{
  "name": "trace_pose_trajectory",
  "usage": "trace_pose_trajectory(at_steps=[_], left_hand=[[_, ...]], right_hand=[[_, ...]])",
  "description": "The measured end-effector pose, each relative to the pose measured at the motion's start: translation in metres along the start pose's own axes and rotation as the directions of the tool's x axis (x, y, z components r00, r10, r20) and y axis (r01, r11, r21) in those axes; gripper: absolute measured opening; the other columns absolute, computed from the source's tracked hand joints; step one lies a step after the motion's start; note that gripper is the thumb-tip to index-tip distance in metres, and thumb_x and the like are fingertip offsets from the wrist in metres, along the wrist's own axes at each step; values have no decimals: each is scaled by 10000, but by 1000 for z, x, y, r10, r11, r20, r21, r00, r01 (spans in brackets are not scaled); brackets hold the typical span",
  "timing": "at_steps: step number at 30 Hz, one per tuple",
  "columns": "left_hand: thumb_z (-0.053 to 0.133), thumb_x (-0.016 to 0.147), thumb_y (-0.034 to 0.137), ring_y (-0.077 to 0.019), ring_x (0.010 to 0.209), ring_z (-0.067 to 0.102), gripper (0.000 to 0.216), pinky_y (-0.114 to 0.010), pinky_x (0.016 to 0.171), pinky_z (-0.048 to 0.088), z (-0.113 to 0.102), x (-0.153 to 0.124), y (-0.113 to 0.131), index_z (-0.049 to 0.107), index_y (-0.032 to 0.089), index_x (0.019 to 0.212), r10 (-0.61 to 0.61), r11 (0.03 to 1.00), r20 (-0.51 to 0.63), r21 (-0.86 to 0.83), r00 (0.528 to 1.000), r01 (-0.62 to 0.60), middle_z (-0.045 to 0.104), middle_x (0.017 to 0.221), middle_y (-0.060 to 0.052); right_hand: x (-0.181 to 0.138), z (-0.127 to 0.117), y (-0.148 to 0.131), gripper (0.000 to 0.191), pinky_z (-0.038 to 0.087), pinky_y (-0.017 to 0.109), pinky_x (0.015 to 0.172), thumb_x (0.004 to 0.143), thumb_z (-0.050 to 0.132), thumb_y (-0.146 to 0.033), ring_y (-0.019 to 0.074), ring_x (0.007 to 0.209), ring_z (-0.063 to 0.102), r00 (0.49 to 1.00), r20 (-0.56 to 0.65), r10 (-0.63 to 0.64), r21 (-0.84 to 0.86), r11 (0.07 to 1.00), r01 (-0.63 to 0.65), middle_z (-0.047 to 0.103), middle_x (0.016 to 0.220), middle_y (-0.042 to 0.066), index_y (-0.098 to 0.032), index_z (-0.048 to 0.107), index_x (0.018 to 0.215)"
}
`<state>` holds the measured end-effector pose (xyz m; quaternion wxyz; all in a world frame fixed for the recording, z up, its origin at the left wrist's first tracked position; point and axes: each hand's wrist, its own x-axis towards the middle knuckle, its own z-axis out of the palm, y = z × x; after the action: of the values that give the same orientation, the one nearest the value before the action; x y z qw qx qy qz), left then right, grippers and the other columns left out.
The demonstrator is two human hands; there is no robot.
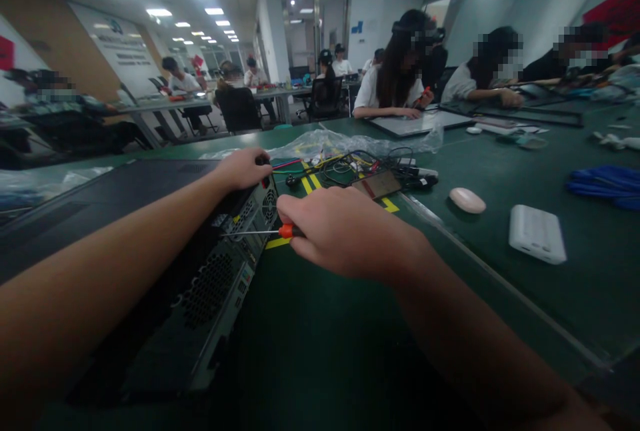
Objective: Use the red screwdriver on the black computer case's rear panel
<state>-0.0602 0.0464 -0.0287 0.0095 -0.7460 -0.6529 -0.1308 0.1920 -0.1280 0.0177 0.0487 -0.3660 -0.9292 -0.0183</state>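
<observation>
A black computer case lies on its side on the green table, its vented rear panel facing me. My right hand is closed around an orange-handled screwdriver, whose thin shaft points left at the rear panel. My left hand rests curled over the far top corner of the case, gripping its edge.
Behind the case lie a tangle of cables, a clear plastic bag and a phone. To the right are a pink oval object, a white box and blue items. Other people sit at the far side.
</observation>
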Motion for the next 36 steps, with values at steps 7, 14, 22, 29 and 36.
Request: trace_pose_trajectory(at_steps=[7, 14, 22, 29, 36], left_hand=[[667, 828, 479, -397, 1278, 764, 556, -488, 1105, 602, 0, 2, 0, 841, 240, 1299, 11, 1000, 10, -5, 1000, -11, 840, 1378, -161], [634, 859, 475, -361, 1275, 753, 531, -454, 1103, 593, 0, 3, -1, 821, 265, 1308, 34, 999, 38, 22, 999, -35, 844, 1358, -130], [659, 821, 448, -398, 1265, 761, 535, -493, 1091, 599, -1, 1, 0, 834, 242, 1283, 27, 1000, 18, -13, 999, -26, 844, 1357, -159], [639, 852, 451, -379, 1309, 748, 611, -440, 1114, 582, -6, -3, 7, 809, 202, 1384, 3, 1000, 48, 22, 999, -4, 817, 1417, -172], [648, 854, 432, -355, 1306, 740, 579, -416, 1127, 566, -4, 0, 5, 804, 233, 1374, -8, 1000, 38, 19, 999, 8, 822, 1409, -127]], right_hand=[[0, -3, -2, 232, 299, 358, 661, 1066, 534, -235, 243, 834, 698, 1000, 1, 10, 10, 1000, -11, 827, 1016, 102, -191, 724, 1193], [-1, -5, -1, 225, 309, 355, 666, 1072, 538, -247, 243, 834, 704, 1000, 29, 12, 18, 1000, -12, 832, 1019, 105, -189, 719, 1193], [-1, -5, -4, 210, 315, 369, 673, 1111, 539, -285, 266, 907, 758, 999, 24, 32, -3, 999, -32, 831, 1025, 113, -188, 721, 1145], [-1, -6, -3, 269, 319, 356, 680, 1127, 535, -328, 252, 888, 722, 999, 37, 32, 32, 999, -33, 832, 1039, 130, -180, 759, 1153], [0, -4, -3, 376, 315, 372, 709, 1167, 446, -349, 248, 845, 679, 1000, 29, 12, 65, 998, -14, 797, 961, 115, -176, 770, 1085]])
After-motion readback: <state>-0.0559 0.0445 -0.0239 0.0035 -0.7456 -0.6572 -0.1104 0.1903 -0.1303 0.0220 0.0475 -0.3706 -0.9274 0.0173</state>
